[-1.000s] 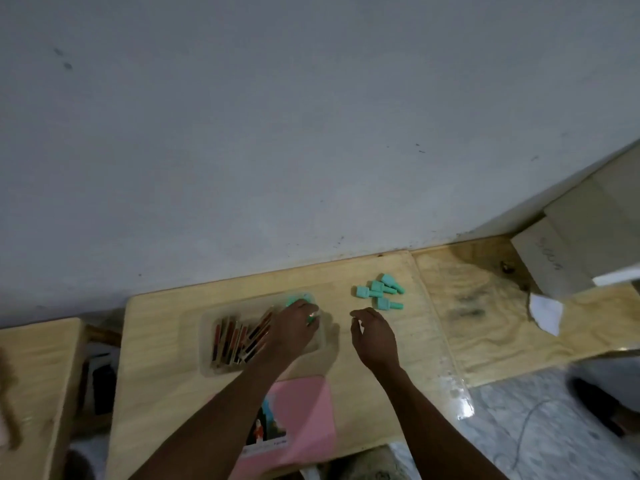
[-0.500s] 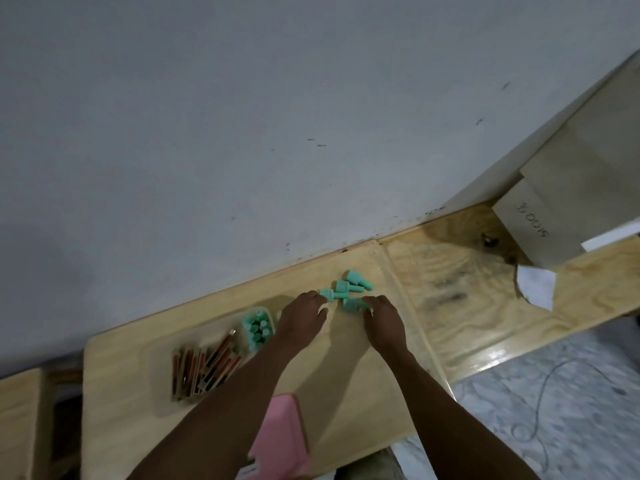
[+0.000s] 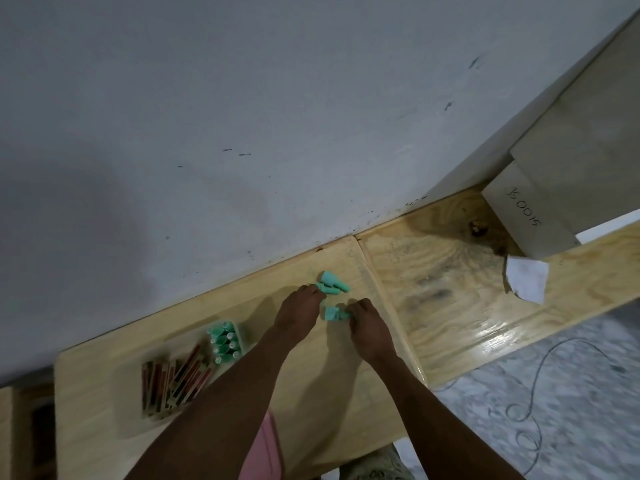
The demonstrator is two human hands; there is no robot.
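A few small teal capped pieces lie in a loose heap on the wooden table near the wall. My left hand lies over the heap's left side with its fingertips on one teal piece. My right hand pinches another teal piece by its narrow end, just in front of the heap. A clear plastic tray to the left holds several upright teal pieces and a row of red and dark sticks.
A grey wall runs along the table's back edge. A second wooden table adjoins on the right, with a pale box marked with writing and a white paper scrap. A pink sheet shows under my left forearm. A cable lies on the floor.
My left hand left the tray and moved right to the heap. My right hand moved onto the heap, then drew one teal piece back from it. The view tilted and shifted.
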